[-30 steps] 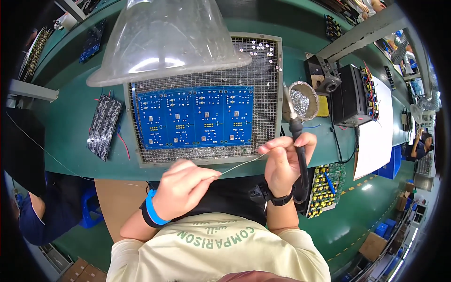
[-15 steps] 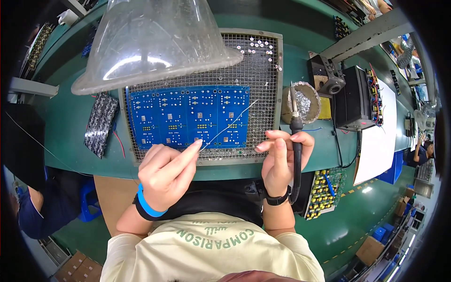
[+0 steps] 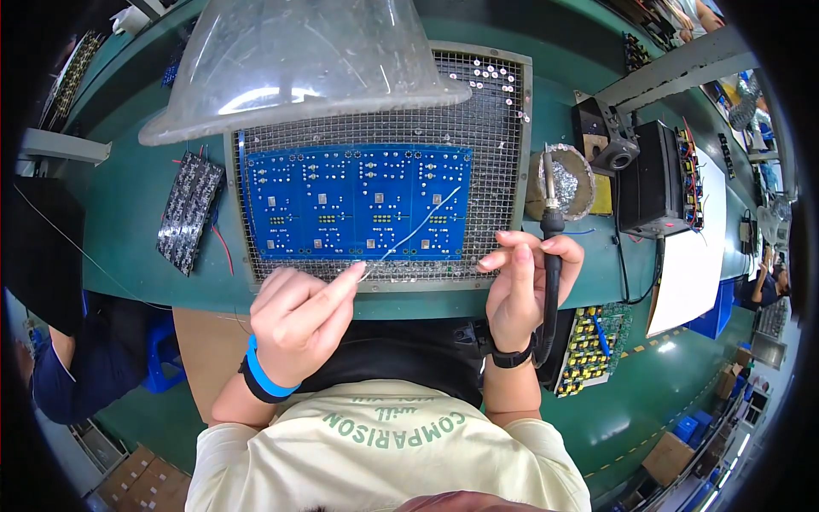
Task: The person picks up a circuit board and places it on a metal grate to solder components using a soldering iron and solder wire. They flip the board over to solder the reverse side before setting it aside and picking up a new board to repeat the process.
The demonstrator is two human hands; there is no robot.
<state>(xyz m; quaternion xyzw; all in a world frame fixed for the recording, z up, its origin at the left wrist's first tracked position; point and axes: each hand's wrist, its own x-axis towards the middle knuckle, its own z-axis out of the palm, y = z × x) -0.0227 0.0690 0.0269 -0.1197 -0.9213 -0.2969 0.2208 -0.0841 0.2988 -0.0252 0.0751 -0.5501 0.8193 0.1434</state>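
My left hand (image 3: 300, 314) pinches a thin strand of solder wire (image 3: 418, 229) that reaches up and right over the blue circuit board panel (image 3: 358, 203). The panel lies flat on a metal mesh tray (image 3: 503, 154). My right hand (image 3: 522, 288) grips a black-handled soldering iron (image 3: 550, 230) upright, its tip pointing away from me beside the tray's right edge, off the board. A blue band is on my left wrist and a dark watch on my right.
A clear plastic fume hood (image 3: 299, 60) hangs over the tray's far side. Right of the tray sit a tip-cleaning wool holder (image 3: 573, 181) and a black solder station (image 3: 653, 179). Populated boards lie at left (image 3: 189, 212) and lower right (image 3: 593, 348). A seated person's dark sleeve (image 3: 51, 256) is at left.
My left hand has advanced with the solder wire from near my chest up to the tray's near edge, so the wire now lies over the board. My right hand has barely shifted.
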